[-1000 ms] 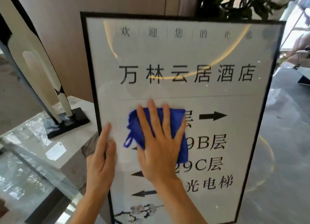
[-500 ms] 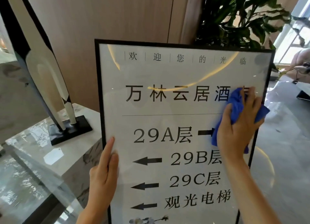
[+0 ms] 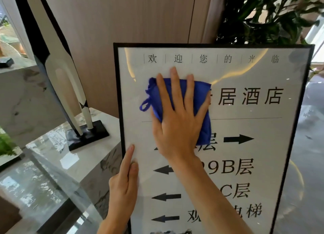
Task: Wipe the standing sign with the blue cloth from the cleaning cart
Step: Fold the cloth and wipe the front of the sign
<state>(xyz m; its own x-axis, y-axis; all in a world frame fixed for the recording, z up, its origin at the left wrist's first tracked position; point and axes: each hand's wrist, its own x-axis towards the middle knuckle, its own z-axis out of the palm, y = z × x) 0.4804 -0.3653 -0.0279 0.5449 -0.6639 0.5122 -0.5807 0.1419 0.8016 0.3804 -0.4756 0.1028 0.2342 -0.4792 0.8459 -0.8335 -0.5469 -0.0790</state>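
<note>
The standing sign (image 3: 254,121) is a white board in a thin black frame, printed with black characters and arrows; it fills the right half of the view. My right hand (image 3: 177,126) lies flat, fingers spread, pressing the folded blue cloth (image 3: 203,100) against the sign's upper left area, over the large title line. A small loop of the cloth hangs out on its left side. My left hand (image 3: 125,183) holds the sign's left frame edge lower down, fingers flat on the front.
A black-and-white sculpture (image 3: 57,72) on a black base stands on a glossy marble ledge (image 3: 52,163) to the sign's left. A wood-panel wall (image 3: 122,23) is behind, and a leafy plant (image 3: 263,14) rises behind the sign's top right. Polished floor (image 3: 308,163) lies at right.
My right hand slid the cloth from the sign's middle to its right edge, then back left and up to the title line. My left hand stayed on the left frame edge.
</note>
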